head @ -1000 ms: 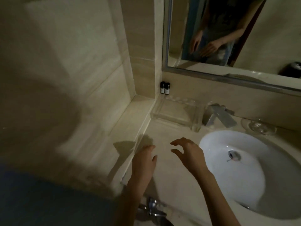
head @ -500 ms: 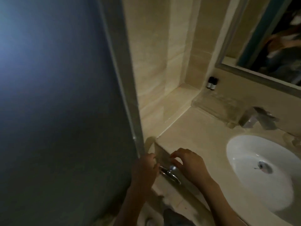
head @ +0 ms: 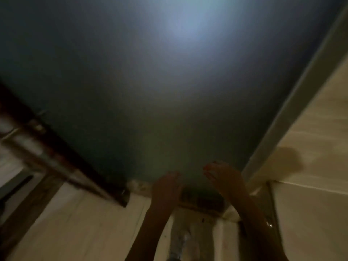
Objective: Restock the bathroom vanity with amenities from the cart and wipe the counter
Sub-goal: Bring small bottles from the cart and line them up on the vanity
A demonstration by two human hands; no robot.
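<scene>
Your left grip [head: 165, 185] and right grip [head: 223, 178] hover side by side near the dark glass panel [head: 169, 91]. Their fingers are loose and hold nothing, probably kept free to fetch amenities. The vanity surface, cart and amenities are out of view. A tiled wall [head: 310, 185] stands on the right.

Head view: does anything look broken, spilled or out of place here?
Nothing clearly stands out; the picture is dim and blurred. The left hand and right hand are empty before a dark panel; marks at its base may be shadow.
</scene>
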